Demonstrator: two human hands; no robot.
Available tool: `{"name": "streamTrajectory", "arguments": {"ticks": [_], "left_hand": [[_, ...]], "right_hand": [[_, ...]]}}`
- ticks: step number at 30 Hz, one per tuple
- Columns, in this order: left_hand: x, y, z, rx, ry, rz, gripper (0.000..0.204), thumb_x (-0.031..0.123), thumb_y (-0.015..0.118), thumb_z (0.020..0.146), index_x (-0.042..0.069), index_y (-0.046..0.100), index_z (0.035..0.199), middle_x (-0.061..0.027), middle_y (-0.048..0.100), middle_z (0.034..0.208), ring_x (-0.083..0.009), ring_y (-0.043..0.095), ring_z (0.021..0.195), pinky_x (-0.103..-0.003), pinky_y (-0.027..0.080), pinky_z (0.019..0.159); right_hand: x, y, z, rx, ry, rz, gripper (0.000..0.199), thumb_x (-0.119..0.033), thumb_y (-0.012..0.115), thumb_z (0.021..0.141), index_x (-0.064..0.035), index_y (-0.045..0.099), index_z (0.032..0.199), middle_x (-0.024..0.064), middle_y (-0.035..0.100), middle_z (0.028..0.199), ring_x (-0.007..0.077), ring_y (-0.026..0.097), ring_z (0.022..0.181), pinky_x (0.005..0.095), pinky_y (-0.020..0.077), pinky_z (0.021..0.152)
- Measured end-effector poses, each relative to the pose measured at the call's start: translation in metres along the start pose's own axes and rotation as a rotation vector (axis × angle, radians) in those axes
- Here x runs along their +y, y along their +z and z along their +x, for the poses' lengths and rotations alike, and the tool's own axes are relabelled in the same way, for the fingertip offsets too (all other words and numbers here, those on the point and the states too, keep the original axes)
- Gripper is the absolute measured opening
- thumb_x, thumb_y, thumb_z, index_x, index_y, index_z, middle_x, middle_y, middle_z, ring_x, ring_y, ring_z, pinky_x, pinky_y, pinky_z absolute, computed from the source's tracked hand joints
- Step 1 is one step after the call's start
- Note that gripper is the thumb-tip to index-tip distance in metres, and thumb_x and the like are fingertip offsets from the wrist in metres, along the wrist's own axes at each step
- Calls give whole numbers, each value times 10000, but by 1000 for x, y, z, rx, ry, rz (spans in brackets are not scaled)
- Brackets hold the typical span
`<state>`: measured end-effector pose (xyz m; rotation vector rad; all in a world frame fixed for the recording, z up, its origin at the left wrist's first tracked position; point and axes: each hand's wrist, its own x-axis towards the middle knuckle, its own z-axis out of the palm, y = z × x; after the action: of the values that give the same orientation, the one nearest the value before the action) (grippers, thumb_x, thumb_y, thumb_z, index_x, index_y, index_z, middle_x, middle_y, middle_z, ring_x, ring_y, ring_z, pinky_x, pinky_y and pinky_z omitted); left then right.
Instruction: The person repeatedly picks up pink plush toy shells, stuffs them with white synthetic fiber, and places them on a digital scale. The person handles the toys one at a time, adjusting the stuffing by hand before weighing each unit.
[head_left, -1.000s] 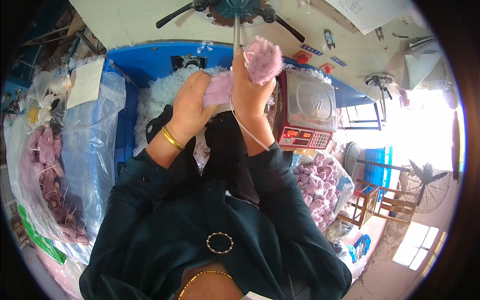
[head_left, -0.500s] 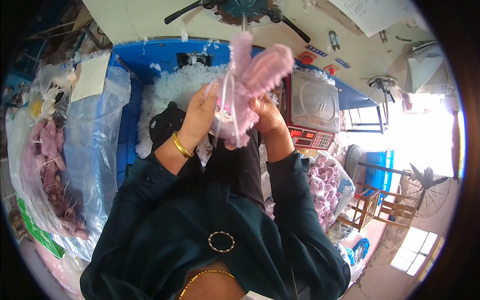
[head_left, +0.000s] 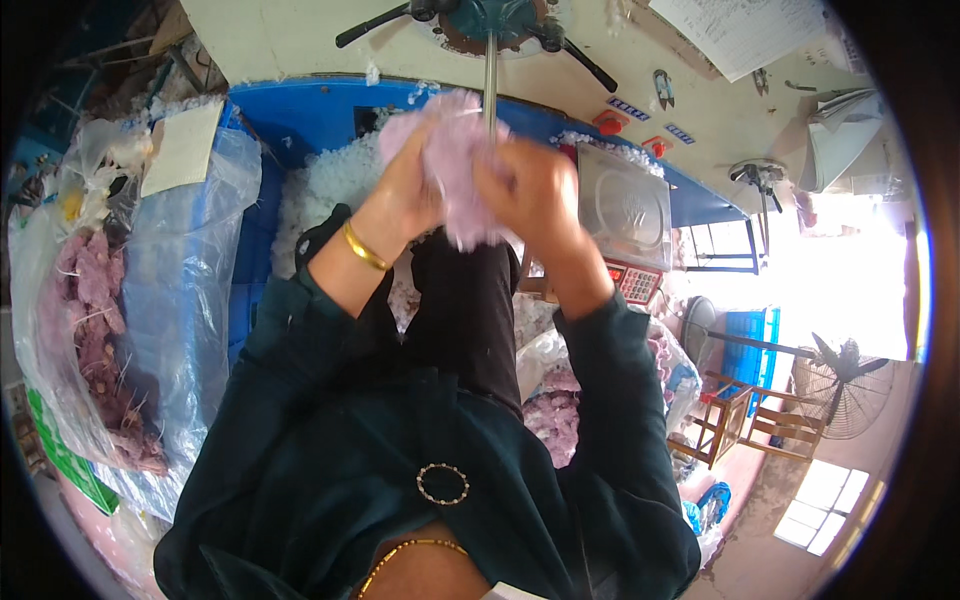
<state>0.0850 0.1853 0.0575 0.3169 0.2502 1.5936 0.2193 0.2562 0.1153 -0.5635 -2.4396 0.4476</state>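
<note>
A fluffy pink plush toy is bunched between my hands, just in front of the metal tube that sticks out from a dark green machine mount. My left hand is closed round its left side. Smeared by motion, my right hand is curled against its right side, with the fingers bent over the fabric. Whether the tube's end goes into the plush or only passes behind it, I cannot tell. The toy's face is hidden from view.
Loose white stuffing fills a blue bin below the tube. On the right stands a red scale. A plastic bag with pink plush pieces lies left, and more pink plush lies near my right elbow.
The plush has moved up to the metal tube and turned over, so its face and long ears no longer show. My right hand has shifted up and bent over it.
</note>
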Motion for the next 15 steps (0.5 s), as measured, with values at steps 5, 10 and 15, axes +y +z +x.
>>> {"name": "streamTrajectory", "arguments": {"ticks": [5,10,15], "left_hand": [[0,23,-9,404,154,901,421,437,613,876,48,564,1030,-40,596,994,-164,598,918,-320,523,741],[-4,43,-20,375,397,1665,379,247,733,766,-1,528,968,-136,577,769,-230,603,670,-329,478,585],[-17,35,-39,308,509,2045,277,130,669,740,-25,534,925,-181,595,847,-368,587,731,-439,482,670]], "right_hand": [[56,40,75,263,93,-89,287,-300,625,698,-29,546,650,187,539,625,385,524,559,437,418,503],[50,34,67,242,94,-111,273,-275,613,699,-30,525,617,192,512,599,397,499,550,434,415,498],[23,26,35,173,122,-71,257,-256,621,691,-43,517,591,167,535,602,389,535,579,439,421,498]]}}
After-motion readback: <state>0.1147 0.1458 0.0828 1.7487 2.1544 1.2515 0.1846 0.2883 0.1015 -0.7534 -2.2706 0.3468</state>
